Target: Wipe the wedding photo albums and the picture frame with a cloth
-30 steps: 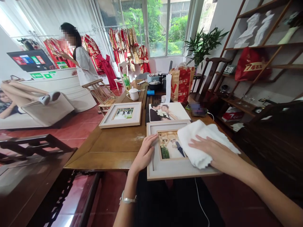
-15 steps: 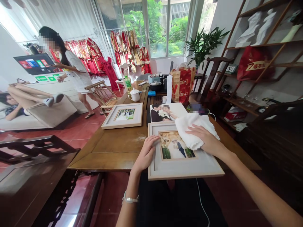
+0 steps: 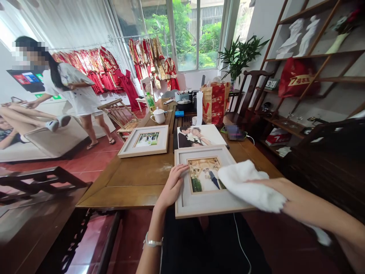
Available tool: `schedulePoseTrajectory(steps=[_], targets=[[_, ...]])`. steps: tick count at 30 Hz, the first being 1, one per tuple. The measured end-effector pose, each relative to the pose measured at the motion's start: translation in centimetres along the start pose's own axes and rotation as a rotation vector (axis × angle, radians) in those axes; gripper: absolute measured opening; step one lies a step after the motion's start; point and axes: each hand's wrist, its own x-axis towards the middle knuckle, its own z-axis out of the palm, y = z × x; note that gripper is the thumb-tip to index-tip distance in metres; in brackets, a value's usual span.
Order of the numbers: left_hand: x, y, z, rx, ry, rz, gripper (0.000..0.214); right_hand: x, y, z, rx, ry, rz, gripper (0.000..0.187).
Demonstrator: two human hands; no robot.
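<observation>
A light-wood picture frame [image 3: 182, 207] with a wedding photo in a wide pale mount lies at the near table edge, its front edge jutting past it. My left hand [image 3: 173, 184] rests on its left border, fingers stretched flat towards the photo's corner. Over the frame's right side, my right hand [image 3: 264, 182] is closed on a white cloth [image 3: 242, 175], which covers the photo's right part and hides most of the fingers. Behind the frame lies a borderless wedding print [image 3: 211, 133]. A second framed photo [image 3: 162, 146] lies further left, apart from both hands.
On the wooden table [image 3: 137, 175] stand a white teapot [image 3: 159, 115], a green-labelled bottle [image 3: 149, 102] and a red paper bag [image 3: 215, 102]. A phone [image 3: 234, 132] with a cable lies at right. A person [image 3: 71, 83] stands at left; another lies on a sofa [image 3: 54, 140].
My right hand has swept the cloth right and towards me across the frame, bunching it. My left hand stays on the left border. The standing person now leans towards the sofa.
</observation>
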Motion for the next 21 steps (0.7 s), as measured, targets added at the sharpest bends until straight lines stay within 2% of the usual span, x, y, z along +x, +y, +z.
schedulePoseTrajectory(steps=[1,6,9,11,13,15,19,21], targets=[[0.0,0.0,0.0,0.001,-0.002,0.002,0.041,1.8,0.2,0.0,0.008,-0.051,-0.021,0.040],[-0.1,0.0,0.0,0.000,-0.010,-0.002,0.042,10.3,1.1,1.3,-0.161,0.137,0.037,0.051],[-0.1,0.0,0.0,0.001,-0.010,-0.010,0.042,13.4,1.0,2.9,-0.201,0.137,0.036,0.062],[-0.1,0.0,0.0,-0.004,-0.010,-0.012,0.043,14.3,0.5,3.9,-0.217,0.102,0.019,0.069],[-0.1,-0.1,0.0,-0.012,-0.008,-0.008,0.043,14.0,-0.3,4.7,-0.225,0.060,0.002,0.073],[-0.1,-0.2,0.0,-0.014,-0.004,-0.003,0.043,12.5,-1.4,5.0,-0.214,-0.009,-0.044,0.076],[0.0,-0.3,0.0,-0.007,-0.005,0.001,0.043,6.4,-4.2,3.9,-0.070,-0.246,-0.192,0.078],[0.0,-0.3,0.1,-0.005,-0.001,0.002,0.043,2.9,-5.2,2.7,0.029,-0.350,-0.200,0.079]])
